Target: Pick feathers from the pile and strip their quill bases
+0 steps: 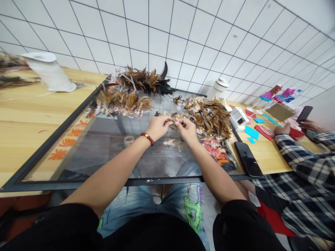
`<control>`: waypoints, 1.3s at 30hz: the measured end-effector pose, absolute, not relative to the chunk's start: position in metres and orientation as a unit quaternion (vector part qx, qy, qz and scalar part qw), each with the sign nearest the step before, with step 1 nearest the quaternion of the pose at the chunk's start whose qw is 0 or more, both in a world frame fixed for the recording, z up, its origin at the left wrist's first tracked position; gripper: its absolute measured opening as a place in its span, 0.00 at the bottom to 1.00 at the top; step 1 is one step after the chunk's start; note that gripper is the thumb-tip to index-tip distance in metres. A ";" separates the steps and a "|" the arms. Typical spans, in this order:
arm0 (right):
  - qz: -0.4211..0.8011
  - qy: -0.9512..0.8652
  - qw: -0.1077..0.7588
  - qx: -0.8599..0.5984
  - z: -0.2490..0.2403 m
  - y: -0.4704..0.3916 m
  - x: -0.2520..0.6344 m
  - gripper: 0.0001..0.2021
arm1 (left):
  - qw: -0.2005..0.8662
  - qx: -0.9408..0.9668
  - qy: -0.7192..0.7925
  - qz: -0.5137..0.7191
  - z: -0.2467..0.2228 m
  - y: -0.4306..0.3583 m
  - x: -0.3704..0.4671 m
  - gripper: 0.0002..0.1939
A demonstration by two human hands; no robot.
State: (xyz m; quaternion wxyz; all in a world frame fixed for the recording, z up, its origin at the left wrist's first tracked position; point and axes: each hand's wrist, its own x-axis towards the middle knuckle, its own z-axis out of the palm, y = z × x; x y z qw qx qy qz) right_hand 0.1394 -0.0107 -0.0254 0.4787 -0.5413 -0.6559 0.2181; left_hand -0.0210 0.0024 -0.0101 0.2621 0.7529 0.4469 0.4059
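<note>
My left hand (159,126), with a bead bracelet on the wrist, and my right hand (187,129) meet above the glass panel (110,150). Fingertips of both are pinched together on a small brownish feather (173,116), partly hidden by the fingers. Just right of my right hand lies a big heap of brown feathers (211,116). Below the hands a few pale loose feathers (172,142) rest on the glass. Farther back on the left are a row of brown feathers (123,101) and a darker bunch of feathers (146,81).
A small round container (128,141) appears at the glass's left middle. Reddish scraps (214,149) and a black phone (248,158) lie at right. A white roll (49,73) stands left, a white bottle (218,89) at back. A person in a plaid sleeve (295,150) sits at right.
</note>
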 end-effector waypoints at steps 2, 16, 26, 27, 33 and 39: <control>0.295 -0.613 0.514 -0.523 -0.026 -0.009 0.139 0.11 | 0.425 0.691 0.428 0.400 -0.015 0.002 -0.014 0.07; 0.369 -0.703 0.435 -0.426 -0.007 -0.023 0.138 0.15 | 0.639 0.417 0.402 0.507 -0.015 0.003 -0.010 0.11; 0.309 -0.817 0.315 -0.370 -0.012 -0.024 0.138 0.07 | 0.709 0.375 0.355 0.480 -0.011 -0.003 -0.028 0.11; 0.318 -0.779 0.369 -0.395 -0.015 -0.021 0.139 0.07 | 0.716 0.374 0.354 0.471 -0.011 -0.003 -0.030 0.11; 0.247 -0.700 0.469 -0.478 -0.025 -0.011 0.141 0.08 | 0.715 0.352 0.361 0.485 -0.013 -0.004 -0.030 0.09; 0.131 -0.754 0.457 -0.453 -0.026 -0.014 0.134 0.09 | 0.664 0.348 0.401 0.526 -0.014 -0.006 -0.018 0.05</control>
